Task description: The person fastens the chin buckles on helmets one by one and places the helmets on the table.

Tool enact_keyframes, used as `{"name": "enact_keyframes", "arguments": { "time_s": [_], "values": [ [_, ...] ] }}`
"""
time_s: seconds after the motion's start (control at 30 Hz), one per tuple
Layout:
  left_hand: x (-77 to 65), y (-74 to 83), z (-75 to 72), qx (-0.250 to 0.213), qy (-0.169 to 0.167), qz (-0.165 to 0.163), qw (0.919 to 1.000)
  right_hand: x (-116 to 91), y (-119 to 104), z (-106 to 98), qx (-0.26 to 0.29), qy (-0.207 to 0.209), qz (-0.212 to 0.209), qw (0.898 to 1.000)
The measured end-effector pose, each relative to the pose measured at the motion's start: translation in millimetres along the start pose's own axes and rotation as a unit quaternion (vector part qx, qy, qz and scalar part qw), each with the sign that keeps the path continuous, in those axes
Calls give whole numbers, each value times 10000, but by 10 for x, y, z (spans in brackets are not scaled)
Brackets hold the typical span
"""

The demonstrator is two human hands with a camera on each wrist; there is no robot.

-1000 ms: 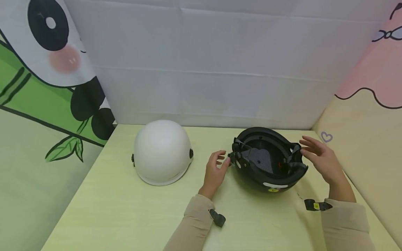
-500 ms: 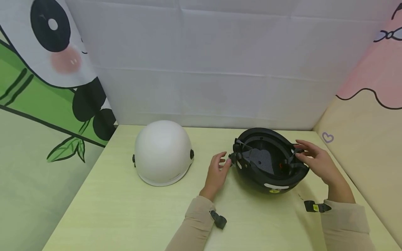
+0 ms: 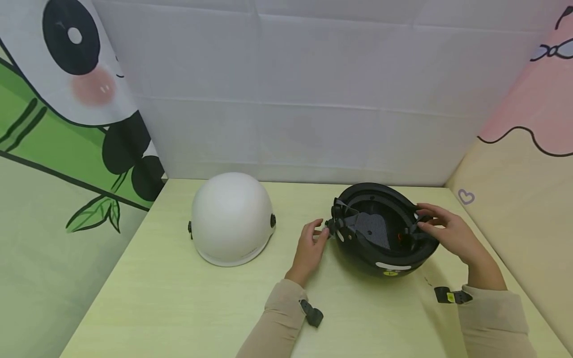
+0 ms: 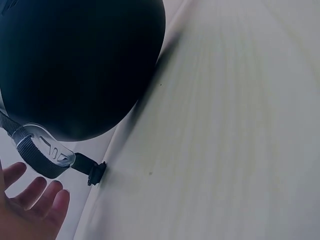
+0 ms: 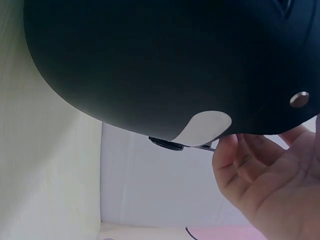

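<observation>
A black helmet (image 3: 371, 261) lies upside down on the table, its padded inside facing up. Beside its left rim is my left hand (image 3: 308, 251), fingers loosely bent. In the left wrist view a webbing strap (image 4: 37, 157) with a clear slider (image 4: 50, 149) and a black buckle end (image 4: 96, 173) hangs outside the shell, just past the left hand's fingers (image 4: 44, 197). My right hand (image 3: 454, 233) reaches over the right rim, thumb and fingers pinching the chin strap there. The right wrist view shows those fingertips (image 5: 229, 145) partly hidden behind the shell's edge.
A white helmet (image 3: 232, 219) sits dome up on the left half of the pale wooden table (image 3: 179, 308). Behind the table hangs a white backdrop (image 3: 286, 99), with printed cartoon panels at both sides. Black camera mounts (image 3: 312, 313) are strapped to both wrists.
My right hand has moved left, from the outside of the rim to over the strap, and its fingers have closed in. The left hand and both helmets stay nearly still.
</observation>
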State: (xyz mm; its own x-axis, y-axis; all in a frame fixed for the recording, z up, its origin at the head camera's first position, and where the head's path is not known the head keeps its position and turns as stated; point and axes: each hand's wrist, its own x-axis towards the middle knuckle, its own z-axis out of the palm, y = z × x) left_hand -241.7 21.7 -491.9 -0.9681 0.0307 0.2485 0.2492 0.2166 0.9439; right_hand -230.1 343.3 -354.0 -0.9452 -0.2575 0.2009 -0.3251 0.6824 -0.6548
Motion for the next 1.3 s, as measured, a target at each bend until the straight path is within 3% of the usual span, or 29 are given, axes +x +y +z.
{"name": "enact_keyframes", "arguments": {
  "time_s": [0.3, 0.53, 0.67, 0.83, 1.0, 1.3],
  "values": [
    [34, -17, 28, -54, -36, -411, 9991, 2, -126, -22, -366, -381, 245, 9983],
    [100, 19, 90, -1076, -121, -800, 9909, 16, -169, -44, -423, -750, 411, 9954],
    [122, 43, 111, -1237, -90, -979, 9874, 13, -173, -55, -501, -952, 387, 9934],
    [143, 31, 137, -1726, -69, -1205, 9776, 10, -158, -62, -608, -1073, 295, 9919],
    [148, 32, 151, -1930, -40, -1196, 9739, 11, -155, -63, -599, -1185, 265, 9908],
    [118, 56, 142, -1649, 176, -849, 9825, 10, -146, -49, -613, -1242, 310, 9899]
  ]
}}
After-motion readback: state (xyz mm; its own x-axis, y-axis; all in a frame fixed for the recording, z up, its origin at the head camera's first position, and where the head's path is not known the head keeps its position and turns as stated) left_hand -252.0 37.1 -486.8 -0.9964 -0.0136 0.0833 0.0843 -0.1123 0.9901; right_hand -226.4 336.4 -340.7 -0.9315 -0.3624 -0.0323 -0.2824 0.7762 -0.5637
